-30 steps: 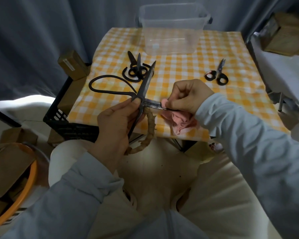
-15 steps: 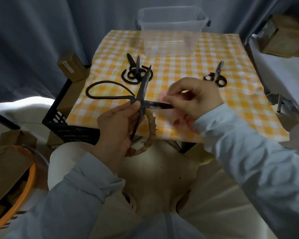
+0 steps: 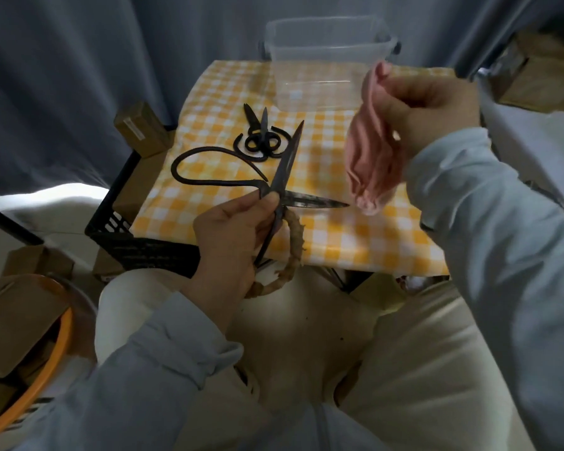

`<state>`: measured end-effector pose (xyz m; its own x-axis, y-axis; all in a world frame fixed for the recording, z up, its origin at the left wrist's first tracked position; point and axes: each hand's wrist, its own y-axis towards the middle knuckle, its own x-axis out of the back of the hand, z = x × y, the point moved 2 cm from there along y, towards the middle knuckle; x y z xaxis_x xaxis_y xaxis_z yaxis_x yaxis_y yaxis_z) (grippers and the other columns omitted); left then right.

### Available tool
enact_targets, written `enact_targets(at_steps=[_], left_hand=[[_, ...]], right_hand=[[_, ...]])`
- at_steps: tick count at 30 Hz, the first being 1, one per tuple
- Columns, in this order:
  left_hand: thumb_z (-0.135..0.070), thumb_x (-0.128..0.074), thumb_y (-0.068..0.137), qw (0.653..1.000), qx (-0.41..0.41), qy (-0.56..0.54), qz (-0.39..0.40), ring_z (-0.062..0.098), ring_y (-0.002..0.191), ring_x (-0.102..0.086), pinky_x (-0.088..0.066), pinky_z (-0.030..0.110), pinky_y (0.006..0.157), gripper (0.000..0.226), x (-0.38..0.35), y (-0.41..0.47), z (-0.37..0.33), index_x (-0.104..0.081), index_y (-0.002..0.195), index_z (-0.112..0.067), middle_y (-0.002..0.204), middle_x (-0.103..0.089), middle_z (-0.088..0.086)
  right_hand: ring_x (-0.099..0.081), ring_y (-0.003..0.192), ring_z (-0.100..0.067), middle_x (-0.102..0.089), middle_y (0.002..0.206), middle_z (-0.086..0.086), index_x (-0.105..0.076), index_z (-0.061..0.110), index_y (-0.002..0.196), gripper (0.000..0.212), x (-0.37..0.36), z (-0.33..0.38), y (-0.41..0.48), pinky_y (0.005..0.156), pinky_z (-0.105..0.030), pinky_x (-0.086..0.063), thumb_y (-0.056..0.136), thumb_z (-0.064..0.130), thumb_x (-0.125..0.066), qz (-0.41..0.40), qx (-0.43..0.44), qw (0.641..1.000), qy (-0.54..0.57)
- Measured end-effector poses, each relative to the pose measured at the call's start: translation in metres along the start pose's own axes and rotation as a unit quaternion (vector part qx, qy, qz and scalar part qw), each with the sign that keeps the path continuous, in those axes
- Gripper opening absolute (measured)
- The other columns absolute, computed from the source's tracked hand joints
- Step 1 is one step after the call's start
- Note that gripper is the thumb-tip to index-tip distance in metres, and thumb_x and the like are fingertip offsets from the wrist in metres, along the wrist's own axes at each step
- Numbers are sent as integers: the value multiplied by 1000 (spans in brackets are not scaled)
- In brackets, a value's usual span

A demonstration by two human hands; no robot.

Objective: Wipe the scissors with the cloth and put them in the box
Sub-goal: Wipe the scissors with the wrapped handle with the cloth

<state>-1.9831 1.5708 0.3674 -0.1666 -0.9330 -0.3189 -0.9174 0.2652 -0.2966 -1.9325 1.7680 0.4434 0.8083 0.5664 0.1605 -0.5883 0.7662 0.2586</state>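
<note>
While cloth (image 3: 372, 151) aloft, carton label (image 3: 133, 127) illegible.

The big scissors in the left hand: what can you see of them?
The big scissors look like dark, worn metal, held above the table. Their blades are spread wide, one pointing away, one to the right. One handle loop is bare metal, the other wrapped in something tan. The left hand pinches them at the pivot. The pink cloth hangs close to the right blade's tip.

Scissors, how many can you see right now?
3: a big pair in the left hand, and what looks like two overlapping pairs on the table before the box. The cloth may hide more.
</note>
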Motion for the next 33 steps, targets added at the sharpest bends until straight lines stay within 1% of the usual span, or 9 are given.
enact_targets(at_steps=[3,6,9,14,17,21,24,29,33], left_hand=[[-2,-72,77,1000,-18,6,9,15,62,-69,-56,22,61,18,-4,-2,-1,-71,94,1,69,-73,6],[0,-71,78,999,-32,5,12,16,64,-70,-56,23,61,10,-6,-4,-2,-72,87,-4,70,-73,5],[0,-70,78,998,-46,20,27,15,67,-71,-55,22,61,11,-7,-7,-1,-72,84,-9,72,-74,3],[2,-66,81,997,-55,18,50,13,61,-70,-54,19,56,15,-10,-11,-3,-72,79,-12,68,-73,3],[2,-65,82,996,-61,20,67,15,57,-69,-54,21,53,20,-11,-12,-1,-73,73,-14,63,-72,4],[0,-69,79,996,-58,48,48,19,71,-72,-59,27,65,12,-8,-7,4,-72,90,-4,78,-74,5],[-1,-70,79,995,-63,69,43,18,73,-72,-59,27,67,14,-5,-5,6,-72,93,-3,77,-74,3],[-3,-71,78,994,-56,84,46,27,80,-71,-60,33,72,15,-1,-6,14,-72,93,-5,83,-74,8],[-1,-70,78,997,-34,56,31,26,79,-71,-60,33,71,25,0,-1,13,-69,102,5,89,-73,14]], right_hand=[[-57,55,-26,-61,73,-23,-63,-7,83,10,-16,5,-6,49,-29,-48,76,-10,-56,126,-131,981,60],[-58,52,-18,-66,68,-12,-69,3,96,23,-31,-10,-22,51,-25,-51,76,-7,-66,228,-191,951,-89],[-64,73,-28,-69,84,-17,-70,6,92,20,-41,-22,-31,71,-40,-58,75,-4,-70,227,-206,951,-25],[-65,72,-23,-70,67,-1,-70,17,75,14,-41,-24,-39,69,-30,-57,73,4,-75,242,-172,955,-3],[-60,75,-34,-68,68,-14,-73,18,60,16,-43,-24,-46,78,-46,-54,73,9,-75,264,-175,949,-7],[-57,64,-33,-63,56,-12,-71,22,49,27,-45,-28,-49,69,-47,-54,73,10,-76,228,-194,954,12],[-58,54,-30,-65,56,-13,-71,14,56,16,-48,-35,-48,57,-43,-56,69,11,-79,189,-231,954,33],[-63,60,-25,-69,73,-15,-71,0,91,24,-49,-40,-37,71,-39,-57,70,10,-78,121,-274,949,95],[-60,48,-14,-66,53,0,-72,3,86,18,-48,-35,-39,51,-24,-55,71,8,-78,227,-242,943,-28]])
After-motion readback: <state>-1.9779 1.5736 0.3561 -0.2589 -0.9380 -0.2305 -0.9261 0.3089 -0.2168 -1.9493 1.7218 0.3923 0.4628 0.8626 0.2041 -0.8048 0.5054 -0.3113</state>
